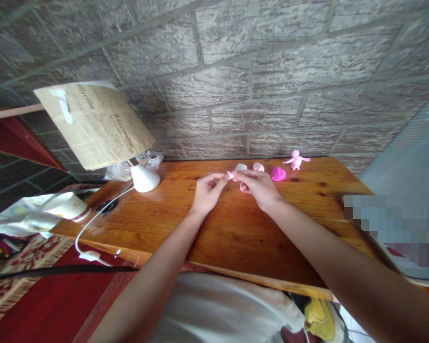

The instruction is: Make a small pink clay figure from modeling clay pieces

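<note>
Over the wooden table, a small piece of light pink modelling clay point(230, 175) is pinched between the fingertips of both hands. My left hand point(206, 191) is closed on it from the left, thumb and forefinger together. From the right, my right hand point(260, 188) grips the same piece, its other fingers curled under. Just behind the hands lie a white lump point(240, 167) and a pale pink lump point(258, 167). A bright magenta lump point(278, 174) rests to the right of my right hand. Farther right stands a pink clay figure point(296, 160) with its arms spread.
A lamp with a white base point(145, 179) and newsprint shade point(100, 126) stands at left, its cord crossing the table point(157, 224). Black-handled scissors point(107, 206) and a paper cup point(67, 206) lie near the left edge. A stone-patterned wall point(221, 95) rises behind.
</note>
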`<state>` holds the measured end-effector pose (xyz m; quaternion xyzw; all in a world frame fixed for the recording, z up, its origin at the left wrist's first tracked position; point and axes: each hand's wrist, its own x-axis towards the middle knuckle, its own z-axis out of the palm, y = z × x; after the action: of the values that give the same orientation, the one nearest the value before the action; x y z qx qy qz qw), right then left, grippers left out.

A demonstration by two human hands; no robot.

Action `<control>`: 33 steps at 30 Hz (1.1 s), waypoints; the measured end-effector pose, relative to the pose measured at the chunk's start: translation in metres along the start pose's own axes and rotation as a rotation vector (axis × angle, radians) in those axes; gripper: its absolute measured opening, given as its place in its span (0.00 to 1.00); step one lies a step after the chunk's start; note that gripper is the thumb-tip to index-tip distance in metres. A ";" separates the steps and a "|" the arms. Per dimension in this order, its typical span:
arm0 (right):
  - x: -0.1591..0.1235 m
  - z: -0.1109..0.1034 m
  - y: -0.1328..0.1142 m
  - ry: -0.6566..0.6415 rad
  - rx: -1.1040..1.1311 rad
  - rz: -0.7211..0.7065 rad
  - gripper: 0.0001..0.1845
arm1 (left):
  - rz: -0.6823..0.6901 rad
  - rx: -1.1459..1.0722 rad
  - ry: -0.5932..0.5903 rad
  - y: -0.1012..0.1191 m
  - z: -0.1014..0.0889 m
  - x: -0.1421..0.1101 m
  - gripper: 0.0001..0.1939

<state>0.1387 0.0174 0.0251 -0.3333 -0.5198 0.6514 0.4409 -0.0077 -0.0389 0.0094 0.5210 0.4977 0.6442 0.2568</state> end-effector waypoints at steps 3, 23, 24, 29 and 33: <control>-0.001 0.001 -0.002 -0.018 -0.030 -0.024 0.18 | 0.003 -0.016 -0.004 0.000 0.001 0.000 0.15; 0.009 -0.008 -0.002 -0.075 -0.055 -0.041 0.10 | -0.020 1.009 -0.162 -0.016 -0.024 0.005 0.08; 0.009 -0.008 -0.002 -0.067 -0.055 -0.046 0.10 | -0.018 0.978 -0.164 -0.017 -0.024 0.005 0.07; 0.010 -0.008 -0.005 -0.037 -0.076 -0.052 0.07 | 0.029 0.564 -0.150 -0.027 -0.027 0.008 0.06; 0.011 -0.009 -0.007 -0.008 -0.095 -0.056 0.07 | 0.068 0.387 -0.183 -0.027 -0.020 0.006 0.09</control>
<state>0.1448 0.0312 0.0303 -0.3363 -0.5610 0.6149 0.4405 -0.0333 -0.0313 -0.0114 0.6335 0.5688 0.4948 0.1742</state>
